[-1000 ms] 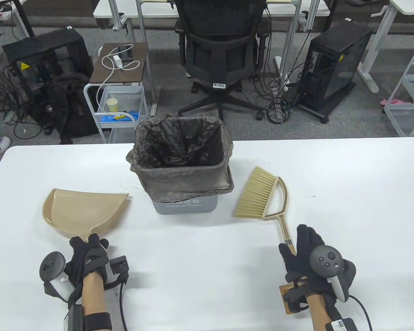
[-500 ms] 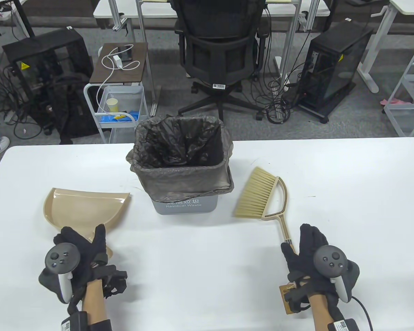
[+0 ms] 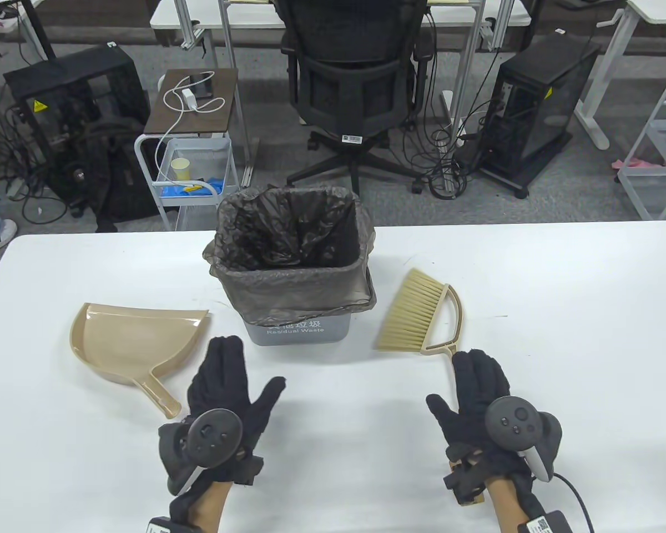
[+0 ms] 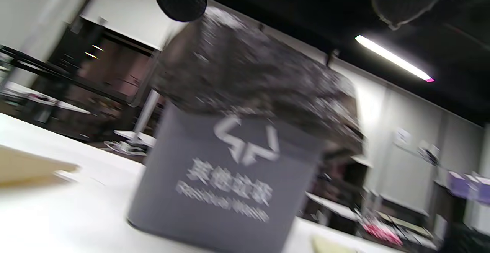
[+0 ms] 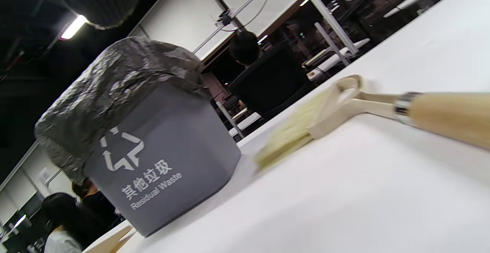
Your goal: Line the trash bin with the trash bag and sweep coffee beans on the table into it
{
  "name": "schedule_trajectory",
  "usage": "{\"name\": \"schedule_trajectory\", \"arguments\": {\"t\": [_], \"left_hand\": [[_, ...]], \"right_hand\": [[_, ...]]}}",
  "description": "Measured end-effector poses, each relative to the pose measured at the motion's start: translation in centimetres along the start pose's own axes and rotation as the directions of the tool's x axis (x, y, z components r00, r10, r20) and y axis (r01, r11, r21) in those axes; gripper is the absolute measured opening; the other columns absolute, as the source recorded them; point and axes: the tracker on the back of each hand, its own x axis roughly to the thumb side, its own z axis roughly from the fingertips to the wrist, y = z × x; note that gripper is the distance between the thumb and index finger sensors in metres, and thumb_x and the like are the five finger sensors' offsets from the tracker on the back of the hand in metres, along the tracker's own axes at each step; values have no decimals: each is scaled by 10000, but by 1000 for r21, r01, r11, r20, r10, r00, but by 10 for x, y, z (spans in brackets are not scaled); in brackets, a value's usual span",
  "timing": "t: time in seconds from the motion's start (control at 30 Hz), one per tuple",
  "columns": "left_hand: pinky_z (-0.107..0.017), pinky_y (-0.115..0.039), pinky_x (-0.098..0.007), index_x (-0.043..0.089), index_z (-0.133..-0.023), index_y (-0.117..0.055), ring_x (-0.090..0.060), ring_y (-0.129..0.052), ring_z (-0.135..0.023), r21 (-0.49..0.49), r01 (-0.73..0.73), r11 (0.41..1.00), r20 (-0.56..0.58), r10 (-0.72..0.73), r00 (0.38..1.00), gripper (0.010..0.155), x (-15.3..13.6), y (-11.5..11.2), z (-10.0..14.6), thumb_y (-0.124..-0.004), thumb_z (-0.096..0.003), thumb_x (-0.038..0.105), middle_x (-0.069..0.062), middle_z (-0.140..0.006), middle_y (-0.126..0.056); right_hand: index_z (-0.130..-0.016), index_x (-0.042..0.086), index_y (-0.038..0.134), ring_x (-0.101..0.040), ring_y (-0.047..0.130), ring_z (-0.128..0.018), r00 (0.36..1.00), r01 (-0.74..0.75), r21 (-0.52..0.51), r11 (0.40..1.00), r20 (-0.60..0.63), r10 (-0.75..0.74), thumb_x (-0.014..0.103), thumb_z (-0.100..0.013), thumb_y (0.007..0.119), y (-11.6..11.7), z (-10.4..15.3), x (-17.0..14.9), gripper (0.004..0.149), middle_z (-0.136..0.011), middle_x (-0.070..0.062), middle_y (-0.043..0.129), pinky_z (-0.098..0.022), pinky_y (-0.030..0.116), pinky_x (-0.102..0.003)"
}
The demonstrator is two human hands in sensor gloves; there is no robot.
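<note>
The grey trash bin (image 3: 297, 327) stands mid-table, lined with a dark trash bag (image 3: 288, 233) folded over its rim. A beige dustpan (image 3: 127, 338) lies flat to its left, and a beige brush (image 3: 416, 316) lies to its right. My left hand (image 3: 238, 383) is open with fingers spread, between dustpan and bin, touching neither. My right hand (image 3: 466, 388) lies open with straight fingers over the brush's wooden handle (image 5: 448, 117), which rests on the table. The left wrist view shows the bin (image 4: 229, 184) close ahead, blurred. No beans show on the white tabletop.
The white table (image 3: 560, 311) ends just behind the bin. Beyond it stand an office chair (image 3: 355, 83), a small cart (image 3: 191, 166) and computer cases. A seated person (image 5: 65, 222) appears far off in the right wrist view.
My left hand has let go of the dustpan handle, moved right and opened flat. The dustpan now lies on the table. My right hand has slid slightly forward over the brush handle.
</note>
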Motion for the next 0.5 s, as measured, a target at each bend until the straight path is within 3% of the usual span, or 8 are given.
{"name": "schedule_trajectory", "arguments": {"t": [0.17, 0.27, 0.33, 0.4, 0.5], "left_hand": [[-728, -552, -672, 134, -1171, -356, -423, -657, -1050, -165, 58, 985, 134, -36, 990, 896, 25, -33, -3, -720, -554, 673, -200, -1221, -432], [-725, -572, -659, 146, -1168, -369, -396, -695, -1034, -254, 84, 964, 208, -30, 978, 877, 32, -54, -3, -727, -554, 660, -180, -1211, -482], [-709, -606, -646, 144, -1158, -419, -384, -743, -1002, -260, 62, 964, 209, -7, 978, 849, 34, -70, 1, -725, -554, 655, -178, -1190, -542], [-703, -616, -642, 151, -1152, -444, -379, -763, -988, -312, 101, 945, 211, -34, 977, 824, 34, -82, 1, -731, -554, 640, -172, -1180, -569], [-701, -619, -640, 145, -1146, -458, -376, -773, -980, -295, 143, 945, 204, -84, 975, 801, 30, -89, 5, -728, -559, 620, -173, -1172, -584]], "right_hand": [[-1088, 255, 266, -448, 188, -1043, 999, -31, 132, 991, 21, 29, 561, -461, 724, 11, -15, 17, 834, -1154, -118, 206, -736, 203, -608], [-1087, 233, 301, -464, 229, -1034, 997, -64, 137, 989, 45, 58, 567, -459, 716, 29, -12, 7, 824, -1149, -133, 252, -728, 236, -614], [-1087, 220, 329, -479, 265, -1023, 997, -71, 121, 990, 35, 67, 581, -458, 709, 40, -10, -2, 819, -1144, -151, 286, -720, 259, -619], [-1083, 208, 331, -482, 253, -1016, 997, -76, 178, 981, 6, 77, 579, -458, 704, 46, -8, -6, 817, -1138, -155, 277, -717, 250, -616], [-1079, 205, 351, -481, 274, -1017, 993, -117, 176, 978, -4, 119, 567, -454, 713, 48, -1, -7, 809, -1136, -153, 300, -717, 264, -619]]}}
